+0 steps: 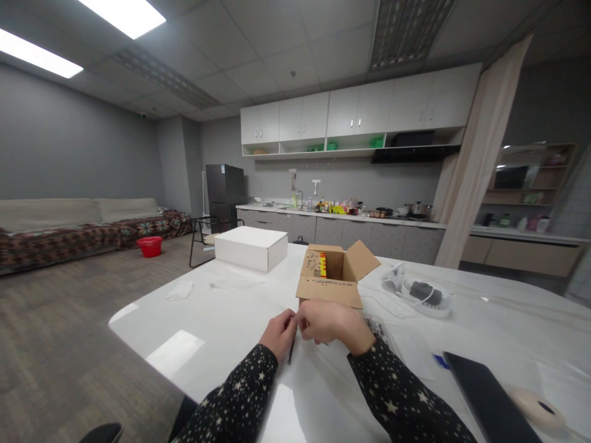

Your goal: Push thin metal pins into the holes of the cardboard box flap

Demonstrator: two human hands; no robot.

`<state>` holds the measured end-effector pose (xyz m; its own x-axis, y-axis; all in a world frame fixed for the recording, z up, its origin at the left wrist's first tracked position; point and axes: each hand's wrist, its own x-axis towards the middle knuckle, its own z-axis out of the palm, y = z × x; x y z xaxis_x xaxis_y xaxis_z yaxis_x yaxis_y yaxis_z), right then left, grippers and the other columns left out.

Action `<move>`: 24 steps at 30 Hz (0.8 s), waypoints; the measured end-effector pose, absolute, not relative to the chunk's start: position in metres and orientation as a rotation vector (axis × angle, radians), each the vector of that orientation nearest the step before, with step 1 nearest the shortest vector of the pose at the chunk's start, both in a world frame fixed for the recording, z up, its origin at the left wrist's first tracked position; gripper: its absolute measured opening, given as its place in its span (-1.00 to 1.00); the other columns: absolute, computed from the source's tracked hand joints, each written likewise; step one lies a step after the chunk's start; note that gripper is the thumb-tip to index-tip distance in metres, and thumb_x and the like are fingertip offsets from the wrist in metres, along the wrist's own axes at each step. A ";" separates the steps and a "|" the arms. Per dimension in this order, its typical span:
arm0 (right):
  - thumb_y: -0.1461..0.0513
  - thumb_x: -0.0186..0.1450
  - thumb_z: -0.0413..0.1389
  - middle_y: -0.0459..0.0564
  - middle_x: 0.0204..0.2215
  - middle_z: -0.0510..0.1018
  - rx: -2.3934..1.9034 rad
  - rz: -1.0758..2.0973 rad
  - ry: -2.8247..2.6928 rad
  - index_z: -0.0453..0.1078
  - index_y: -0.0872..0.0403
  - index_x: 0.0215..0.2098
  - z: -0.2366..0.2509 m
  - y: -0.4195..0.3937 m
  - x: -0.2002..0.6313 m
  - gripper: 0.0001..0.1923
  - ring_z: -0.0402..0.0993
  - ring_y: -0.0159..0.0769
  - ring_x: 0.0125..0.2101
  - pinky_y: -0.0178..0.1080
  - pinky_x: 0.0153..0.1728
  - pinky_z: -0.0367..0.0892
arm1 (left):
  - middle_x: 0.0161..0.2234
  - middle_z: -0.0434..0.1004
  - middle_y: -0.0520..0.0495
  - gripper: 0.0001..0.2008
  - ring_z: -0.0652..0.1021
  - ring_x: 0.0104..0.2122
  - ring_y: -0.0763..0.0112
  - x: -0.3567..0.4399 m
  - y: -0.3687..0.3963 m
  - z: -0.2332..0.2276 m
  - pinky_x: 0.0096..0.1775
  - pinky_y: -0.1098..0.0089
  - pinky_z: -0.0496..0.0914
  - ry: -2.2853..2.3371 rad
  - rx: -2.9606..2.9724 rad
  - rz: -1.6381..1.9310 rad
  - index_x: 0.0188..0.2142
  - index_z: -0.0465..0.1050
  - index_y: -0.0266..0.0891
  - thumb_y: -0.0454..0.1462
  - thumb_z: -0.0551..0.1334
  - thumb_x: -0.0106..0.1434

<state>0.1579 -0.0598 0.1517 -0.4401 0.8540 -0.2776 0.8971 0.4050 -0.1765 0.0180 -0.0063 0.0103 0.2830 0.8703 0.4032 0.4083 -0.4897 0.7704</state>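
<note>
Standing beyond the right hand (330, 321), the cardboard box (339, 291) bears illegible writing (333, 283).

The head camera looks forward over the near table (240, 307).

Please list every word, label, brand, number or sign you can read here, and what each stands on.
None can be read.
Cardboard box flap: dark writing, too blurred.
Red-and-yellow packet in the box: markings too small.
Fridge: pale label, too small.

Grey walls (69, 135), counter (277, 208) along the back
White cabinets (360, 111) up top, dark fridge (225, 187), long sofa (69, 229), ceiling lights (122, 15) on
</note>
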 end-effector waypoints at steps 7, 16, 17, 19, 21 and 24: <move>0.46 -0.04 0.09 0.12 -0.35 0.62 1.535 -0.274 2.417 0.54 0.19 -0.32 0.136 -0.058 0.140 -0.67 0.54 -0.17 -0.36 -0.33 -0.46 0.33 | -0.52 0.43 -0.01 -0.71 0.39 -0.46 0.40 0.018 -0.007 0.011 -0.35 0.41 0.26 1.134 2.031 1.145 -0.48 0.33 -0.25 -0.14 0.01 0.25; 0.46 -0.09 0.02 0.00 -0.54 0.57 1.453 -0.603 2.187 0.50 0.17 -0.42 0.121 -0.047 0.138 -0.69 0.56 -0.24 -0.43 -0.32 -0.46 0.41 | -0.46 0.49 -0.05 -0.73 0.43 -0.41 0.35 0.017 -0.009 0.013 -0.28 0.38 0.30 1.119 2.005 1.122 -0.43 0.38 -0.25 -0.14 0.02 0.23; 0.46 -0.10 0.02 -0.02 -0.55 0.56 1.463 -0.624 2.170 0.49 0.17 -0.44 0.118 -0.045 0.138 -0.70 0.56 -0.24 -0.42 -0.32 -0.45 0.41 | -0.47 0.48 -0.05 -0.72 0.43 -0.41 0.35 0.018 -0.010 0.013 -0.28 0.37 0.30 1.124 2.002 1.123 -0.44 0.37 -0.24 -0.14 0.02 0.23; 0.45 -0.12 0.02 -0.03 -0.57 0.55 1.483 -0.640 2.152 0.47 0.17 -0.47 0.114 -0.042 0.138 -0.73 0.57 -0.23 -0.40 -0.32 -0.44 0.42 | -0.48 0.47 -0.04 -0.71 0.43 -0.40 0.35 0.018 -0.010 0.014 -0.27 0.37 0.30 1.129 1.998 1.126 -0.45 0.37 -0.23 -0.12 0.02 0.23; 0.45 -0.12 0.02 -0.03 -0.59 0.54 1.492 -0.650 2.143 0.45 0.17 -0.51 0.113 -0.042 0.138 -0.76 0.57 -0.22 -0.39 -0.31 -0.43 0.42 | -0.48 0.47 -0.04 -0.71 0.43 -0.40 0.34 0.018 -0.011 0.014 -0.27 0.37 0.30 1.129 1.998 1.130 -0.45 0.37 -0.23 -0.12 0.02 0.23; 0.45 -0.11 0.02 -0.04 -0.58 0.54 1.501 -0.651 2.149 0.42 0.16 -0.54 0.114 -0.043 0.139 -0.80 0.57 -0.23 -0.37 -0.32 -0.41 0.43 | -0.48 0.48 -0.04 -0.72 0.43 -0.41 0.34 0.018 -0.011 0.016 -0.28 0.37 0.30 1.125 1.998 1.134 -0.46 0.37 -0.23 -0.13 0.03 0.22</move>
